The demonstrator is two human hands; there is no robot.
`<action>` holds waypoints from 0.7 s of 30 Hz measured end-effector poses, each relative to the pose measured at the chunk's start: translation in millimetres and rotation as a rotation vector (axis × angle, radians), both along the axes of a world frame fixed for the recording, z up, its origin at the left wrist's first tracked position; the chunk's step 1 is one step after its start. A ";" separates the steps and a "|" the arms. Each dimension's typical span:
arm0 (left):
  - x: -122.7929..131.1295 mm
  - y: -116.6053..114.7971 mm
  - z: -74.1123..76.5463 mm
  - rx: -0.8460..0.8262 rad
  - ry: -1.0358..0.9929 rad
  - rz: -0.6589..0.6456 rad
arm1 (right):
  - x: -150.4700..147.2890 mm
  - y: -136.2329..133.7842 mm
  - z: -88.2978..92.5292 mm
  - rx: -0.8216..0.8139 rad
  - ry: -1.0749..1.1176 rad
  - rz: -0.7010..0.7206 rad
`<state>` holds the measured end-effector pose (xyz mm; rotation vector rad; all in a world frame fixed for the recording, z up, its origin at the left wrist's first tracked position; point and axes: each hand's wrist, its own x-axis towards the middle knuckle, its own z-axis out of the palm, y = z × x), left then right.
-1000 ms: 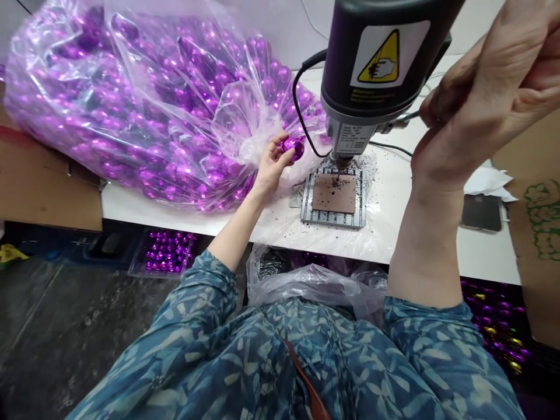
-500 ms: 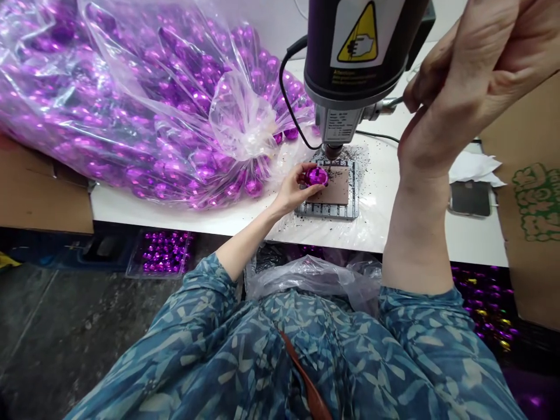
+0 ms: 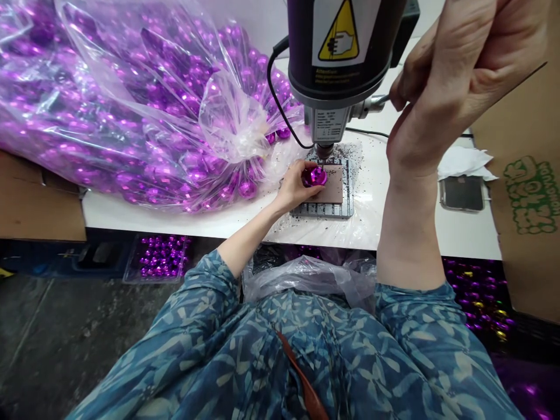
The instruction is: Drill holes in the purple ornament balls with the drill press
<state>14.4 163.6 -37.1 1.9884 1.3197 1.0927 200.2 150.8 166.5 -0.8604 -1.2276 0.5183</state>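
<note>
Between the thumb and fingers of my left hand (image 3: 295, 186) is a shiny purple ball (image 3: 318, 175), held over a brown square pad (image 3: 333, 189) on the slotted metal base plate (image 3: 343, 211). Directly above the ball is the chuck (image 3: 324, 150) of a black bench drill (image 3: 343, 64) with a yellow warning label. A thin bit seems to reach down to the ball; whether it has entered I cannot tell. My right hand (image 3: 455, 76), raised at the right, is closed round the drill's feed lever (image 3: 380, 102), most of which the hand hides. Dark shavings lie around the base.
A large clear bag (image 3: 144, 116) of purple balls covers the table's left side. On the right lie white paper (image 3: 466, 162), a phone (image 3: 462, 192) and a cardboard box (image 3: 527, 192). A clear tray (image 3: 160, 256) of purple pieces sits below the table at left.
The whole view has shifted slightly, so the drill and table appear further left. The ball has turned a little in my left hand, and its dark spot no longer shows the same way.
</note>
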 end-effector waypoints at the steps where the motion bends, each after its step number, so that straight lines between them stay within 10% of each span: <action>1: 2.2 0.9 0.4 0.018 0.011 -0.004 | 0.1 -0.2 0.3 -0.003 0.000 0.002; 21: 12.3 -5.7 -32.1 -0.022 -0.291 -0.128 | 0.5 -8.2 -20.8 0.106 0.042 -0.010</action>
